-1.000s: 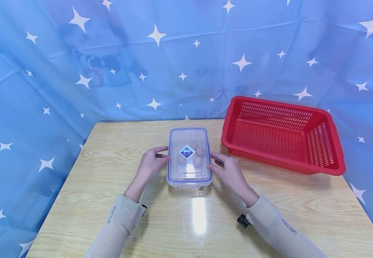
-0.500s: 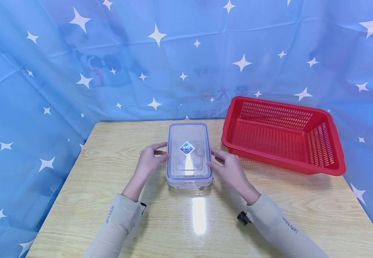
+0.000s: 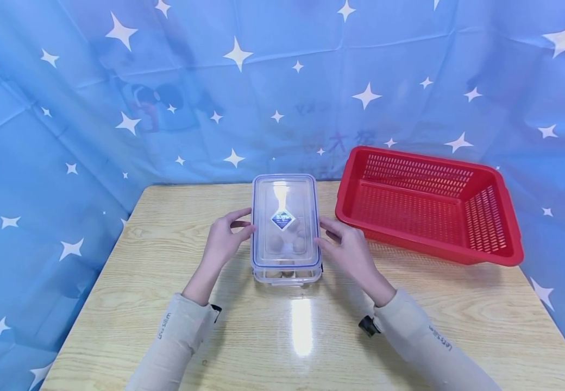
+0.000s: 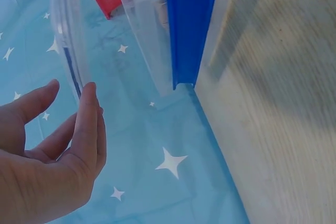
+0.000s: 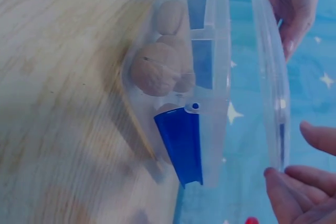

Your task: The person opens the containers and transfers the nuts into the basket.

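The left hand (image 3: 223, 239) and the right hand (image 3: 353, 252) are pinching the clear lid (image 3: 284, 250) by its long edges, apart above the box (image 5: 215, 74), which stands on the tabletop (image 3: 175, 217) toward its far edge; the red basket (image 3: 405, 209) is at the far right corner

The clear rectangular lid (image 5: 274, 82), blue-seamed and bearing a diamond label (image 3: 283, 219), is off and raised just above its container (image 5: 218, 77), apart from the rim. The see-through container sits flat toward the worktop's (image 3: 175, 233) far edge, blue clips (image 5: 181, 148) hanging loose, with brown walnuts (image 5: 155, 69) inside.
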Available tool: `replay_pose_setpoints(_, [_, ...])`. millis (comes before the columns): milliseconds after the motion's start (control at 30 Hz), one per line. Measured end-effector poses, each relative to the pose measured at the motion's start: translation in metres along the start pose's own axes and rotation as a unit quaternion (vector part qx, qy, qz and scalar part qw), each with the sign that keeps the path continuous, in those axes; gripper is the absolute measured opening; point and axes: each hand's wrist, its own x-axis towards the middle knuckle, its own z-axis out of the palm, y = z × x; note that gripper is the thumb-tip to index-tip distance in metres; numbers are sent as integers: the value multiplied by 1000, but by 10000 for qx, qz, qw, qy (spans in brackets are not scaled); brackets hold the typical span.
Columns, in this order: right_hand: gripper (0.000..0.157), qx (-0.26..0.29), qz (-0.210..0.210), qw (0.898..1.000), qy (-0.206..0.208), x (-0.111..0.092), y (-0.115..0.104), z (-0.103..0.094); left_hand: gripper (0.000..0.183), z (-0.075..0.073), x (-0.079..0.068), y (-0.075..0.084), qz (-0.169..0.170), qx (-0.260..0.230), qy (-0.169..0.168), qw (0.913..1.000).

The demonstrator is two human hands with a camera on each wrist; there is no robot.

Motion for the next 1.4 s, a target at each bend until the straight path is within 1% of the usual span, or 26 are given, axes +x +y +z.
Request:
replay_pose_setpoints(167, [48,92,12,10000,5,2,-4,-1,43,-3,-2,5,180,107,173,9996])
replay_pose_setpoints(300, [49,182,27,9998,42,4,-8,-2,43,-5,-2,8,200,-9,226,9995])
replay_pose_setpoints(500, [48,289,-1,9994,168,5,-14,-6,41,-8,-4,14,294,-327,389,9983])
replay_pose_setpoints(700, [49,445,-121,9985,294,5,-19,-10,38,-9,-6,18,395,-908,531,9937])
replay_pose_setpoints(867, [48,749,-182,9965,328,6,-21,-12,36,-11,-7,21,535,-1333,585,9879])
replay_pose_setpoints(1067, [46,1089,-275,9930,362,6,-23,-12,34,-11,-6,21,515,-1808,671,9799])
replay_pose_setpoints(1167, [43,1252,-309,9907,423,6,-24,-12,31,-11,-6,21,486,-2156,735,9725])
replay_pose_setpoints(1300, [41,1594,-254,9854,545,6,-25,-11,27,-10,-6,20,449,-2684,826,9587])
replay_pose_setpoints(1333, [40,1670,-252,9841,546,6,-25,-12,27,-10,-6,20,467,-2788,840,9555])
replay_pose_setpoints(1400, [40,1804,-249,9819,529,6,-26,-12,26,-10,-7,19,504,-2902,859,9518])
